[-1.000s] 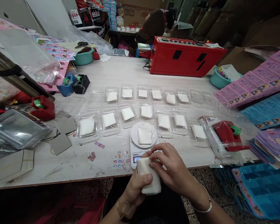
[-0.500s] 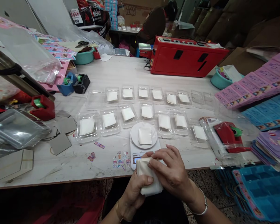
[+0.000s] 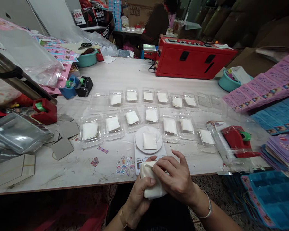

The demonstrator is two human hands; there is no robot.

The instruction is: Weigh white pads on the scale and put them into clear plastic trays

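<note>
My left hand (image 3: 141, 194) is wrapped round a thick stack of white sheets (image 3: 149, 171), its thumb pressed on top. Over that stack lies my right hand (image 3: 177, 178), fingers bent and fingertips gripping the upper sheets near the far edge; its index finger sticks up. Just beyond, a white digital scale (image 3: 148, 130) carries a small pile of white sheets (image 3: 149, 141) on its round plate. The stack and left hand partly cover the scale's display. Two rows of clear plastic trays (image 3: 89, 144) stand behind and beside the scale, most with white sheets inside.
A red tape dispenser (image 3: 236, 141) stands on the right, another red tape dispenser (image 3: 45, 110) on the left. Grey cards (image 3: 62, 148) and small stickers (image 3: 125, 166) lie left of the scale. A red machine (image 3: 195, 59) stands at the back, with a person (image 3: 156, 22) behind it.
Both hands have shifted slightly with the stack, toward the scale and a little left. My right fingers remain on the upper sheets. The trays and scale stay put; the person behind has shifted left.
</note>
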